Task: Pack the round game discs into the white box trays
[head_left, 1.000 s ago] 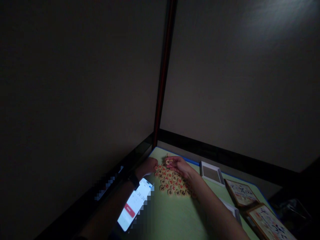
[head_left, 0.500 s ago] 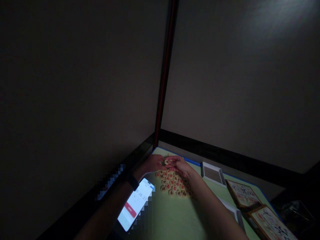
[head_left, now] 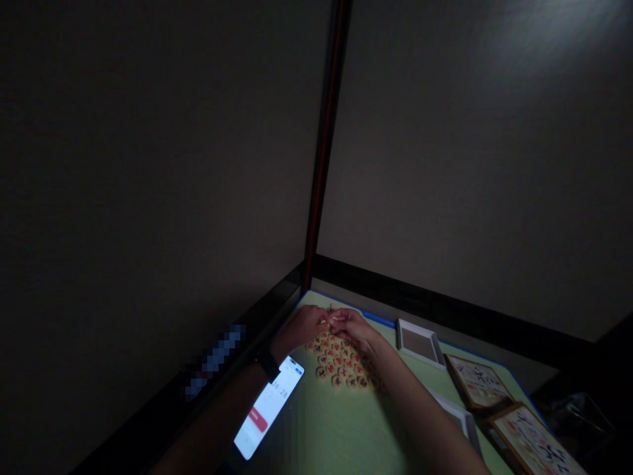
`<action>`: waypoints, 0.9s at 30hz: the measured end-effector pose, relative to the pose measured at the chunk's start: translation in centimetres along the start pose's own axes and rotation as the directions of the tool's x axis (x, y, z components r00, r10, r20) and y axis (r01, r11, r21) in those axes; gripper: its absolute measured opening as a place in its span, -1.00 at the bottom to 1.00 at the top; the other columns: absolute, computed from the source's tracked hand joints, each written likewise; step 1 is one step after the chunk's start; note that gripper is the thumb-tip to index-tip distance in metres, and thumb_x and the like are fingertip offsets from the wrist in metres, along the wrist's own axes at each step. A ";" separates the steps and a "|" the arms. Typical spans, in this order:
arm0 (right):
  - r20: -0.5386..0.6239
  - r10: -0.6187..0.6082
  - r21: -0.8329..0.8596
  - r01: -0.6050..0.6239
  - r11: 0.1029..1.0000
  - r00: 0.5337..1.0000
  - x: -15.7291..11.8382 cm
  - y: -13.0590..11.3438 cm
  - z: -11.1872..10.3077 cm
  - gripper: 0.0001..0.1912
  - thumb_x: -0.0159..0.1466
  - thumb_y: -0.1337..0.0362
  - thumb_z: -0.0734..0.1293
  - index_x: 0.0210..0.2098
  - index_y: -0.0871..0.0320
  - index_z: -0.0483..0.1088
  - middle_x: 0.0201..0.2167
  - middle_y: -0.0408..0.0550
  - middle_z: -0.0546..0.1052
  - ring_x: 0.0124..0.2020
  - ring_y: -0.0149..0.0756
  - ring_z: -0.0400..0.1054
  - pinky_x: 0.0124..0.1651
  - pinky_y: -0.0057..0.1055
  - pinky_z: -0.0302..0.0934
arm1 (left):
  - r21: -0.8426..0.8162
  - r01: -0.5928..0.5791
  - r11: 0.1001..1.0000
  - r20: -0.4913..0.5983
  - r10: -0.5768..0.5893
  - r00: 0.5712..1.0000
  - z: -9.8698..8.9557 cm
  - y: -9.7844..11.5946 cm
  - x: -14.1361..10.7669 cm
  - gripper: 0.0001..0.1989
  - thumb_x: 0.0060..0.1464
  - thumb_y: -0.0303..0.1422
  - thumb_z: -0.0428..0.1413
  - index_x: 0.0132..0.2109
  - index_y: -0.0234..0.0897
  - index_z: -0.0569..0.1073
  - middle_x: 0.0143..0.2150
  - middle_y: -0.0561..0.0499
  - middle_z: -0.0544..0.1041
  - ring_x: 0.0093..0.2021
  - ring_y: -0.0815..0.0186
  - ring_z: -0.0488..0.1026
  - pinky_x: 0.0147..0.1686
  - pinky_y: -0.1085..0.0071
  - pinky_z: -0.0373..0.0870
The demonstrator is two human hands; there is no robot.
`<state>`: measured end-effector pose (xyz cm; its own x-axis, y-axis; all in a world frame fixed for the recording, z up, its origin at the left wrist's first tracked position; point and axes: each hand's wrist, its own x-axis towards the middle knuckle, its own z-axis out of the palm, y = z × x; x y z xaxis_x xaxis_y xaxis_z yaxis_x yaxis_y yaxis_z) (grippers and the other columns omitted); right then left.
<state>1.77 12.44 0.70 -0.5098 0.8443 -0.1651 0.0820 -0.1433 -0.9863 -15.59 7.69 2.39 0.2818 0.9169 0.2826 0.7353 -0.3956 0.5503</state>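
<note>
Head view, dim light: a pale green table (head_left: 346, 432) with a blue rim stands in a room corner. Near its far left corner lies a close-packed patch of round pieces (head_left: 341, 361) bearing red or black characters. The person's left hand (head_left: 307, 322), curled, and right hand (head_left: 351, 324) meet over the patch's far end. The right fingertips are pinched together on a pale disc (head_left: 335, 319); whether the left grips one, I cannot tell. By the left edge, beneath the left wrist, a phone (head_left: 270, 412) glows. Along the far edge sits a shallow white tray (head_left: 420, 344); two picture-topped boxes (head_left: 479, 382) stand towards the right edge. The work looks partway: many pieces lie together, at least one remains in the fingers; how many more is hidden.
</note>
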 end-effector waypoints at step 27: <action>-0.026 -0.240 -0.954 0.047 0.296 0.970 1.2 0.7 -1.0 -0.86 0.23 0.22 0.38 -0.35 0.09 0.61 -0.31 -0.06 0.64 -0.08 -0.18 0.42 -0.04 -0.42 0.17 | 0.286 0.200 0.937 0.201 -0.263 0.944 -0.9 -2.2 -3.0 -0.88 -0.01 -0.59 0.08 -0.34 -0.32 0.43 -0.32 -0.05 0.52 -0.29 0.29 0.45 -0.36 0.47 0.25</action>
<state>2.07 13.88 -0.24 -0.4917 0.8674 0.0765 0.8173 0.4900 -0.3031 -18.63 5.73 1.06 0.1969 0.9798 -0.0359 0.9216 -0.1724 0.3478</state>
